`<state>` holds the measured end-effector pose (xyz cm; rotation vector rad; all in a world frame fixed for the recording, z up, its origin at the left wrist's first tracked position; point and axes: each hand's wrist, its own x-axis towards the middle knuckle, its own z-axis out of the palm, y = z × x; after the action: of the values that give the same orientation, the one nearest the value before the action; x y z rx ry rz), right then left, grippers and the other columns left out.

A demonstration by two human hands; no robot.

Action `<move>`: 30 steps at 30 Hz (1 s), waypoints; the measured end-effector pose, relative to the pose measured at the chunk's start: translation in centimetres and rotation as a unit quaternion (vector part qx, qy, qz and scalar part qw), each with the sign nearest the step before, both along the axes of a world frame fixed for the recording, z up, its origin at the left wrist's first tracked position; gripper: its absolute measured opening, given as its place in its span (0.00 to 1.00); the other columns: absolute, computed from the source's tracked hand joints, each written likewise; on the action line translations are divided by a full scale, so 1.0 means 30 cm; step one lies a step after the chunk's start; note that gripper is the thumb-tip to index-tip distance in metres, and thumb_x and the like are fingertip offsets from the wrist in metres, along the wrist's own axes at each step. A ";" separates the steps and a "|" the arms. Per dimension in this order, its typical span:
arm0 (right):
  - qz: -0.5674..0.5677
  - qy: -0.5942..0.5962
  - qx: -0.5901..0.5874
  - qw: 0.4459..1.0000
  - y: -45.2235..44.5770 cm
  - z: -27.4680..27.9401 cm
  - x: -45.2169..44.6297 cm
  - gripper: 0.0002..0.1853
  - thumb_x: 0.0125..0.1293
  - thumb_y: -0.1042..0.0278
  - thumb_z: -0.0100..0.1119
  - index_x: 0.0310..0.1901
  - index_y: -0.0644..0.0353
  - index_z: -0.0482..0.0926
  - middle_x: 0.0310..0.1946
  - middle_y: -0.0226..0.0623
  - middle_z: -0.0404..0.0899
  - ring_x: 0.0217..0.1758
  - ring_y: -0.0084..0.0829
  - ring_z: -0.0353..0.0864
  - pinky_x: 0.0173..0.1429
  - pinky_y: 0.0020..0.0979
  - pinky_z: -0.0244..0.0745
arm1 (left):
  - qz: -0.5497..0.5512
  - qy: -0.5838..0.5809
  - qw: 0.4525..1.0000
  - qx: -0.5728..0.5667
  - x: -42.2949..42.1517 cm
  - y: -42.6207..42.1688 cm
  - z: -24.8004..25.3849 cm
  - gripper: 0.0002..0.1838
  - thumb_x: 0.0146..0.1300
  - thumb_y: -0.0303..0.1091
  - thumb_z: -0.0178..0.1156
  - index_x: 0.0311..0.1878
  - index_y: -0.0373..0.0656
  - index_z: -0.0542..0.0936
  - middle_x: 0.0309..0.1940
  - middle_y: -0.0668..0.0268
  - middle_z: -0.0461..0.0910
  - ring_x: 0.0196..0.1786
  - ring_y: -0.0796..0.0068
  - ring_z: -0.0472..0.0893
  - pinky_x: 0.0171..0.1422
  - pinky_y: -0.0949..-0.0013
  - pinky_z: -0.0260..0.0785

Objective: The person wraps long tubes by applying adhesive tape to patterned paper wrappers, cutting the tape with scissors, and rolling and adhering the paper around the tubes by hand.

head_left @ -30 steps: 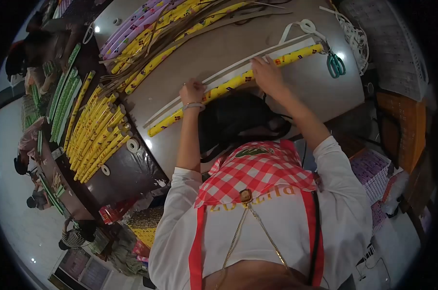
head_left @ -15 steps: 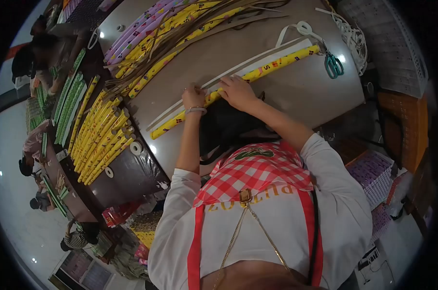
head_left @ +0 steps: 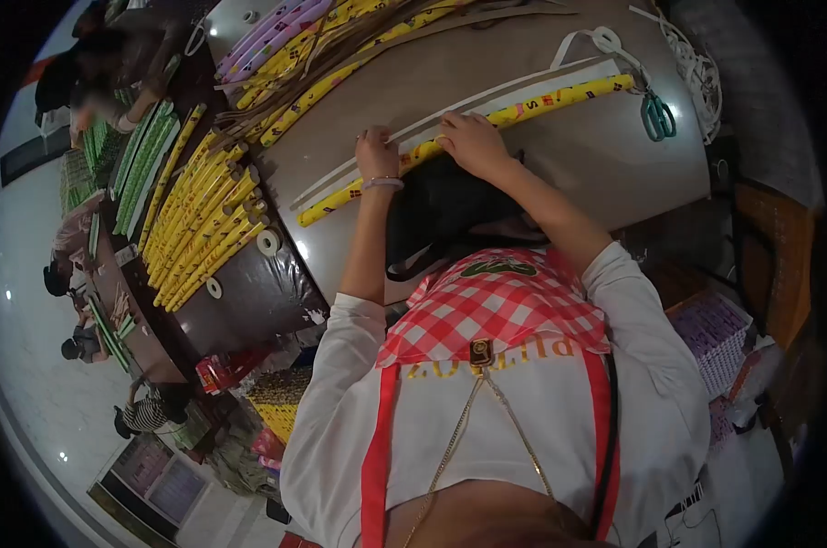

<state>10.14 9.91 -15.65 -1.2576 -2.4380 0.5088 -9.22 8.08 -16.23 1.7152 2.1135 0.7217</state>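
Observation:
A long yellow printed tube (head_left: 564,96) lies slantwise on the table in front of me. Along its far side runs a narrow white strip (head_left: 599,70), with a brownish band beside it. My left hand (head_left: 377,157) reaches over the tube's left half, fingers curled down at the strip; the fingertips are partly hidden. My right hand (head_left: 475,144) is bent over the tube near its middle, thumb against the yellow surface and fingertips at the strip. Under the right forearm sits a black cloth-like item (head_left: 450,196). Green-handled scissors (head_left: 658,116) lie beyond the tube's right end.
The table (head_left: 578,178) also bears a white tape roll (head_left: 605,38), white cord (head_left: 692,59) and a pile of purple tubes (head_left: 272,41), yellow tubes and brown strips. Stacked yellow tubes (head_left: 199,219) lie left. Co-workers handle green tubes (head_left: 146,173) farther left.
The view has shifted, so the table and tube appear farther right and higher. My left fingers look more curled; both hands stay at about the same places along the tube.

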 end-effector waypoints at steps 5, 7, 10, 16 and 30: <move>-0.069 0.155 0.059 0.984 0.016 0.020 0.024 0.07 0.56 0.68 0.55 0.35 0.58 0.73 0.36 0.34 0.73 0.40 0.37 0.73 0.46 0.37 0.69 | -0.112 -0.052 0.992 0.036 0.183 0.071 0.006 0.06 0.49 0.30 0.59 0.33 0.44 0.80 0.26 0.58 0.79 0.28 0.60 0.79 0.33 0.63 0.71; -0.170 0.159 0.055 0.971 0.049 0.060 0.093 0.07 0.55 0.68 0.56 0.34 0.58 0.73 0.33 0.35 0.72 0.39 0.37 0.73 0.44 0.37 0.69 | -0.141 -0.064 0.987 0.050 0.259 0.113 0.010 0.06 0.50 0.29 0.59 0.33 0.44 0.80 0.26 0.58 0.79 0.28 0.60 0.79 0.33 0.63 0.71; -0.357 0.126 0.127 0.917 0.126 0.041 0.247 0.09 0.54 0.64 0.59 0.34 0.57 0.73 0.30 0.37 0.71 0.35 0.39 0.72 0.38 0.37 0.69 | -0.179 -0.082 0.980 0.030 0.373 0.177 0.026 0.08 0.50 0.29 0.58 0.36 0.45 0.80 0.29 0.57 0.79 0.30 0.59 0.79 0.35 0.62 0.72; -0.405 0.006 0.087 0.910 0.267 0.016 0.467 0.17 0.56 0.51 0.56 0.37 0.57 0.76 0.31 0.38 0.70 0.39 0.39 0.72 0.43 0.39 0.67 | -0.199 -0.150 0.968 0.001 0.554 0.264 -0.003 0.11 0.48 0.26 0.58 0.38 0.41 0.79 0.32 0.55 0.78 0.34 0.60 0.80 0.40 0.64 0.72; -0.252 -0.116 0.071 0.958 0.296 0.073 0.525 0.15 0.48 0.48 0.63 0.25 0.51 0.79 0.28 0.27 0.71 0.39 0.31 0.69 0.45 0.37 0.56 | -0.235 -0.094 0.967 -0.027 0.557 0.281 -0.006 0.11 0.48 0.27 0.56 0.37 0.43 0.79 0.31 0.56 0.78 0.34 0.55 0.78 0.41 0.61 0.71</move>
<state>25.88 18.78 -13.47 -1.8737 -2.1493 0.0437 7.48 16.51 -16.40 1.9280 1.5015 0.6442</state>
